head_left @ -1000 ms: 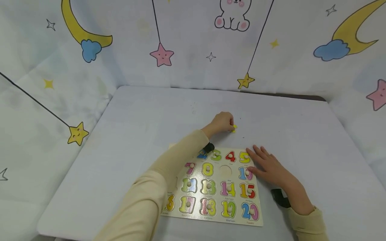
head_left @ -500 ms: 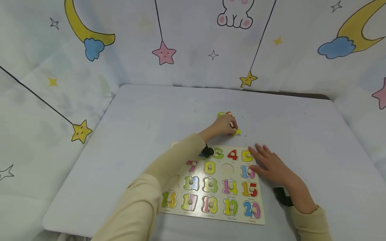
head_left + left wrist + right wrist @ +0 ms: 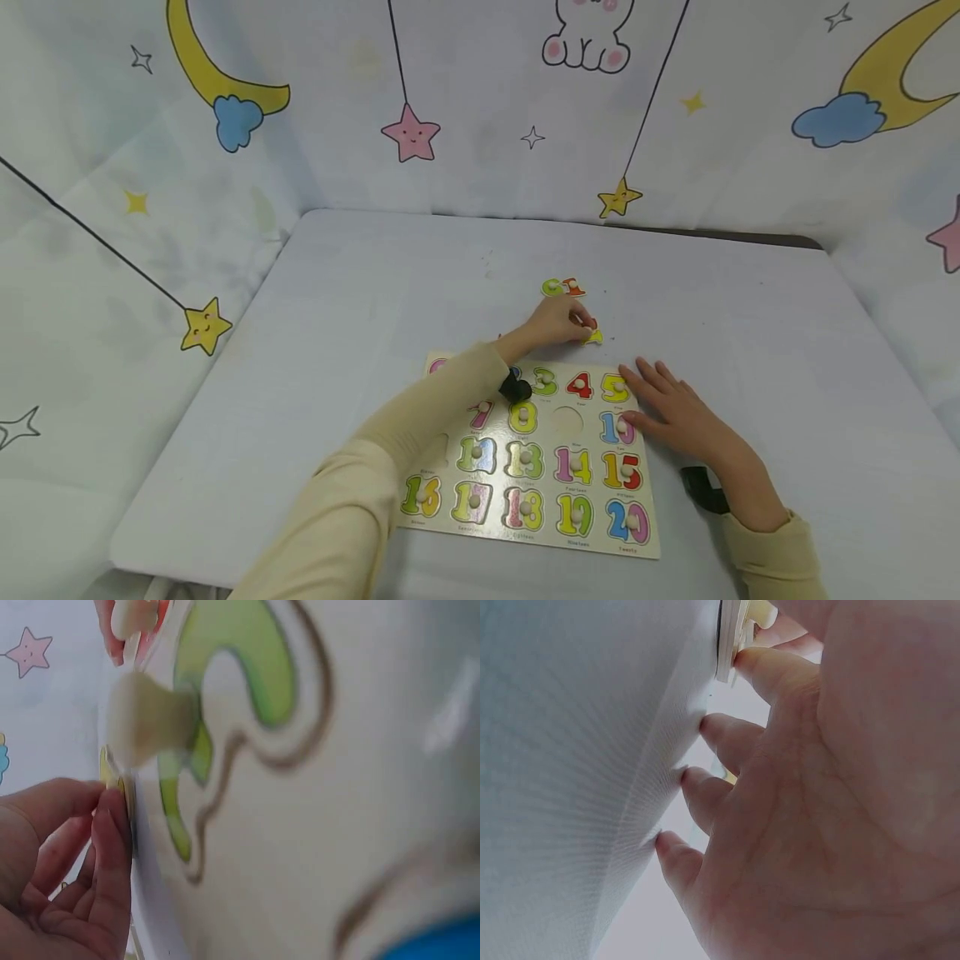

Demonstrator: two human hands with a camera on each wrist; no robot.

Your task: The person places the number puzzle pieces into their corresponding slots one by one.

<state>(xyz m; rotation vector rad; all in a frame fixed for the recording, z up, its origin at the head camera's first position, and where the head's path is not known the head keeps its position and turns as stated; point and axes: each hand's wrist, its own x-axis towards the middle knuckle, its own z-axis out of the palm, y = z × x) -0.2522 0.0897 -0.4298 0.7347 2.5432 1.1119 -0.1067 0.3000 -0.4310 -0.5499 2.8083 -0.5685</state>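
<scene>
My left hand reaches just past the far edge of a wooden number peg puzzle board. Its thumb and forefinger pinch a small yellow number piece, mostly covered by the fingertips. In the left wrist view this yellow piece stands edge-on at the fingertips. My right hand lies with spread fingers at the board's upper right corner. The right wrist view has its thumb at the board edge and the other fingertips on the white tabletop.
Behind the left hand lies a loose green and orange-red number piece. Knobbed number pieces such as the 20 sit in the board, which also shows a round recess. My left sleeve covers its left part. A printed curtain surrounds the table.
The left hand and the yellow piece have moved a little toward the board, uncovering the green and orange-red piece behind. My right hand stays at the corner. The head view has shifted slightly.
</scene>
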